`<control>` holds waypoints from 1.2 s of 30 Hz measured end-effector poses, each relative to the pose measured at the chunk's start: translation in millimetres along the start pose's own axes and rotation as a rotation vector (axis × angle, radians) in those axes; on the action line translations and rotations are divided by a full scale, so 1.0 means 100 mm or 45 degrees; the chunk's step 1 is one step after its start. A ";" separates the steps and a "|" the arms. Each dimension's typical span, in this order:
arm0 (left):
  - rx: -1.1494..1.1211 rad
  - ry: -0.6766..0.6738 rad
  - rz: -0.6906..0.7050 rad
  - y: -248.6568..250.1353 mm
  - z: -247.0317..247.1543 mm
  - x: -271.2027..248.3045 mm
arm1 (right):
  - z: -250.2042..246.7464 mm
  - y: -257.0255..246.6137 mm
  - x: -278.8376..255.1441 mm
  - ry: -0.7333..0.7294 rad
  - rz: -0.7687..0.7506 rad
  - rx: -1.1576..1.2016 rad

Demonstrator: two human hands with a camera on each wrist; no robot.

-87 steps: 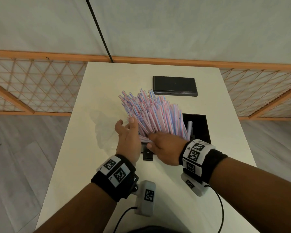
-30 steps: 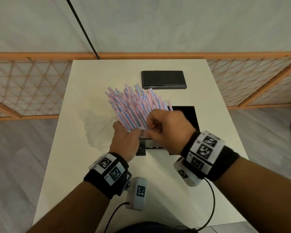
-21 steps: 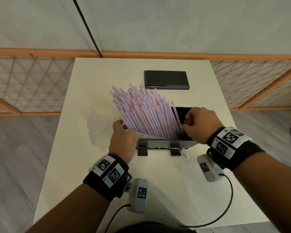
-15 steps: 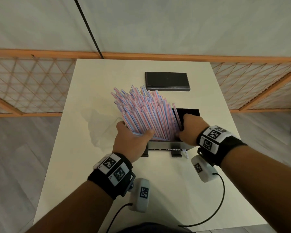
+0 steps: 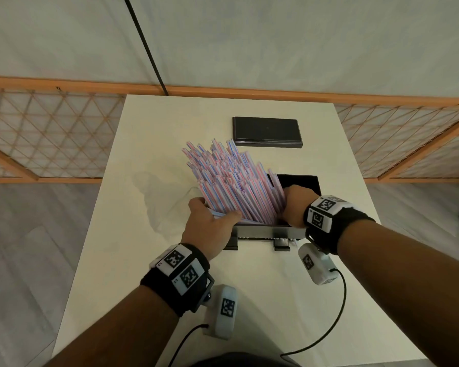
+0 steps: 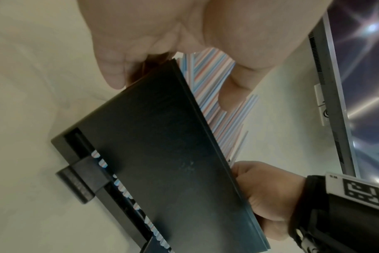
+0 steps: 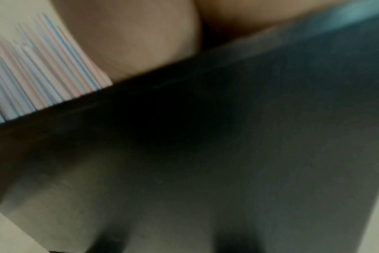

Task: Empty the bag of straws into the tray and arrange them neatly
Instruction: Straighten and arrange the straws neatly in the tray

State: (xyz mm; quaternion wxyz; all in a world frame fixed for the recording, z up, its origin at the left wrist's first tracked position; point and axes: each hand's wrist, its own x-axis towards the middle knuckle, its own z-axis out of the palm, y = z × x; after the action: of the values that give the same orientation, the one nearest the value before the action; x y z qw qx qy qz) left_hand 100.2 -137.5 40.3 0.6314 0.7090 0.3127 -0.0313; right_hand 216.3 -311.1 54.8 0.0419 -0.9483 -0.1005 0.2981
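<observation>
A thick bundle of pink-and-blue striped straws (image 5: 231, 181) stands in the black tray (image 5: 306, 180), fanning up and to the left. My left hand (image 5: 212, 221) grips the bundle's lower left side, thumb across its front. My right hand (image 5: 293, 205) curls into the tray against the bundle's right side; its fingertips are hidden. In the left wrist view the tray's front wall (image 6: 162, 154) hides the straws' (image 6: 210, 82) lower ends, with my right hand (image 6: 268, 191) at the far end. The right wrist view is blurred: tray wall (image 7: 206, 154), straws (image 7: 32, 77).
The clear plastic bag (image 5: 159, 200) lies flat on the white table (image 5: 143, 260) left of the tray. A flat black lid (image 5: 266, 131) rests behind the tray. Orange lattice railings flank the table. Wrist camera cables trail near the front edge.
My right hand left the front of the bundle and went to its right side inside the tray. My left hand closed its thumb across the front. The straws lean less to the left.
</observation>
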 end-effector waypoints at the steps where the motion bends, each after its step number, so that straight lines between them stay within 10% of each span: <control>1: -0.004 -0.004 -0.006 0.01 -0.01 -0.01 | -0.04 -0.01 -0.04 0.028 -0.039 0.034; 8: 0.005 -0.027 -0.036 0.02 -0.02 -0.03 | -0.35 -0.18 -0.24 0.344 -0.336 0.010; 16: 0.045 -0.036 -0.055 0.03 -0.06 -0.03 | -0.24 0.00 -0.27 0.446 -0.203 0.113; 23: 0.083 -0.095 -0.034 0.04 -0.05 -0.03 | 0.01 0.06 -0.33 0.052 -0.284 0.080; 36: 0.002 -0.074 0.061 0.08 0.04 -0.01 | 0.04 -0.13 -0.28 -0.082 -0.498 0.234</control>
State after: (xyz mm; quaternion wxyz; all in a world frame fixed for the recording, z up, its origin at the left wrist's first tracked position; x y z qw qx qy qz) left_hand 104.9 -141.3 46.8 0.6403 0.7154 0.2772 -0.0370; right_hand 189.5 -304.0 68.3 0.1820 -0.8928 -0.2563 0.3225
